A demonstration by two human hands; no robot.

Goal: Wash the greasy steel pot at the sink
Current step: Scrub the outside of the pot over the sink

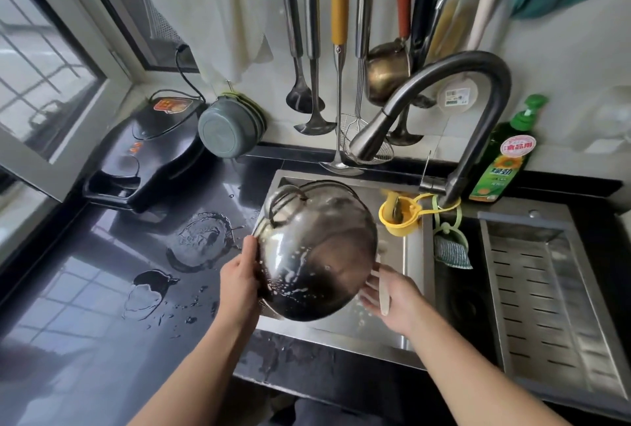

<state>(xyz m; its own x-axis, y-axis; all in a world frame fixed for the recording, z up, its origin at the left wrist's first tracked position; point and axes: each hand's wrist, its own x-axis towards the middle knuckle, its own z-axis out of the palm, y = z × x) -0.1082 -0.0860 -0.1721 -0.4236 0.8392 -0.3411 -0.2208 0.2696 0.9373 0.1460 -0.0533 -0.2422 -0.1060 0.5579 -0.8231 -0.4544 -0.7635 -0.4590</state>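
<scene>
The steel pot is held tilted above the sink, its rounded outside and bottom turned towards me, with white suds on the lower part. One loop handle shows at its upper left. My left hand grips the pot's left rim. My right hand is at the pot's lower right edge, holding a pale cloth or sponge against it; suds cover the fingers. The dark faucet arches over the basin, with no water running that I can see.
A green dish soap bottle stands right of the faucet. A yellow holder and a striped sponge hang at the sink's edge. A slotted drain tray lies right. The black counter on the left holds water puddles, an electric griddle and a grey bowl.
</scene>
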